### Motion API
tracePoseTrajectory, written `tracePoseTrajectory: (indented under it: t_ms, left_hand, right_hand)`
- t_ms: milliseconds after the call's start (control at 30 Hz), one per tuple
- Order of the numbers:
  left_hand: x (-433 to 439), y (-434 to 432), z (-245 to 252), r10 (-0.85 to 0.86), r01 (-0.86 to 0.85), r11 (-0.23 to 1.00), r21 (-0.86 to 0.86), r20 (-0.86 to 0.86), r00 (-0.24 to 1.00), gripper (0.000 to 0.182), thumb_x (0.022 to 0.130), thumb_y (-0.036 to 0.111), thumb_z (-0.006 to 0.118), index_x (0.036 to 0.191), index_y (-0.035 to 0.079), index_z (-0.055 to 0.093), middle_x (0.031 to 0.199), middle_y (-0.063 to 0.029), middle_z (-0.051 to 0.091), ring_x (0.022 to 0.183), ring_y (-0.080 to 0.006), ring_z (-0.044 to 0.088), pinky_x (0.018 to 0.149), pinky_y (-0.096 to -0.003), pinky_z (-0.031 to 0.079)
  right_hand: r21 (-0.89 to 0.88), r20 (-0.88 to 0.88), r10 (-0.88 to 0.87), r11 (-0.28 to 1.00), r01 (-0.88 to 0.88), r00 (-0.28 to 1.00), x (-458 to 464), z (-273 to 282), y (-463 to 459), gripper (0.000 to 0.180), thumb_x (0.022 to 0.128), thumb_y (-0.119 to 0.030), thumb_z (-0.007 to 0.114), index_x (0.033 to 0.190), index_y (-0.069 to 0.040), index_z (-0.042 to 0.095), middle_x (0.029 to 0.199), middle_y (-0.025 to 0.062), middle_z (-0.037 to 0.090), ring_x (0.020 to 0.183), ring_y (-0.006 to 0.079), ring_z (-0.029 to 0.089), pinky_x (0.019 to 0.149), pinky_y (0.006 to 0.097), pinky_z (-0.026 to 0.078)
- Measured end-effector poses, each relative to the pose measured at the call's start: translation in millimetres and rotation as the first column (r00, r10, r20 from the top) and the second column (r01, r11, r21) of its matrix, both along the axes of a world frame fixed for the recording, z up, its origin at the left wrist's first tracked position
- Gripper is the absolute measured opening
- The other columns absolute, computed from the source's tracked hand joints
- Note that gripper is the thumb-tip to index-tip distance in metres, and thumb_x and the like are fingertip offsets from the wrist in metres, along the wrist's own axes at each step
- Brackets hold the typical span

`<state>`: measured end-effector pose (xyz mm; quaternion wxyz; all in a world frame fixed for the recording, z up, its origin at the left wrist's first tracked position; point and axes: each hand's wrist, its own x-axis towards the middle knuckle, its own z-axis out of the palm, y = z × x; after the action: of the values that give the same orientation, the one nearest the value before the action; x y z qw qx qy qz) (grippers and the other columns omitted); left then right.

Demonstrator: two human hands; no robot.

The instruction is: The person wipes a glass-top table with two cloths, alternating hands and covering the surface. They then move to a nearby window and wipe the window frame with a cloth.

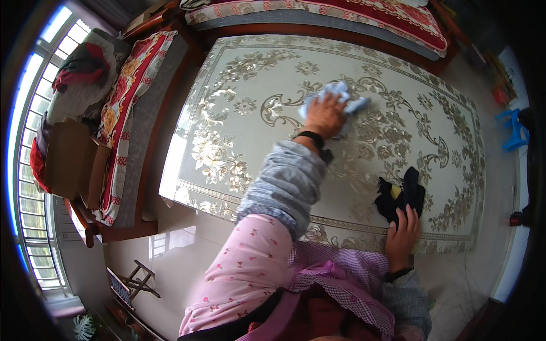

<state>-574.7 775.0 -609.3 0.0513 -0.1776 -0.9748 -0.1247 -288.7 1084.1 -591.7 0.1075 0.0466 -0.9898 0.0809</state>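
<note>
My left hand point(326, 115) is stretched far over the patterned table cover point(281, 166), palm down on a crumpled light blue cloth point(337, 90). The cloth bunches out past the fingers, and part of it is hidden under the palm. Near the table's front edge, my right hand point(403, 236) rests with fingers slightly apart. Its fingertips touch or overlap the lower end of a black cloth item point(411, 187) with a yellow patch; whether they press on it is hard to tell.
Wooden sofas with floral red covers stand left point(123, 98) and behind point(332, 19) the table. An opened cardboard box point(68, 157) sits on the left sofa. A folding stool point(138, 279) is on the floor at lower left, a blue plastic stool point(512, 130) at far right.
</note>
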Motion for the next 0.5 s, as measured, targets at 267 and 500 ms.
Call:
tracePoseTrajectory:
  t_ms: [267, 500]
  left_hand:
    - [81.8, -196.7, -2.1, 0.575, -0.570, 0.816, -0.097, 0.047, 0.817, 0.055, 0.102, 0.043, 0.048, 0.153, 0.021, 0.043, 0.164, -0.0073, 0.033, 0.154, -0.0318, 0.025, 0.121, -0.0552, 0.025]
    - [180.3, -230.3, -7.7, 0.788, -0.769, 0.611, -0.187, 0.055, 0.613, 0.061, 0.104, 0.048, 0.042, 0.154, 0.013, 0.041, 0.165, -0.0107, 0.031, 0.153, -0.0358, 0.023, 0.121, -0.0581, 0.019]
  right_hand:
    - [-0.046, -0.061, 0.004, 0.999, -0.007, 0.998, 0.6, 2.9, -0.9, 0.039, 0.092, -0.020, 0.061, 0.131, -0.013, 0.061, 0.146, 0.0105, 0.051, 0.138, 0.0380, 0.044, 0.114, 0.0536, 0.033]
    - [-0.077, -0.090, -0.001, 0.997, -0.006, 0.996, 3.5, 0.7, 0.5, 0.042, 0.091, -0.021, 0.064, 0.132, -0.014, 0.059, 0.148, 0.0084, 0.049, 0.138, 0.0362, 0.043, 0.114, 0.0555, 0.032]
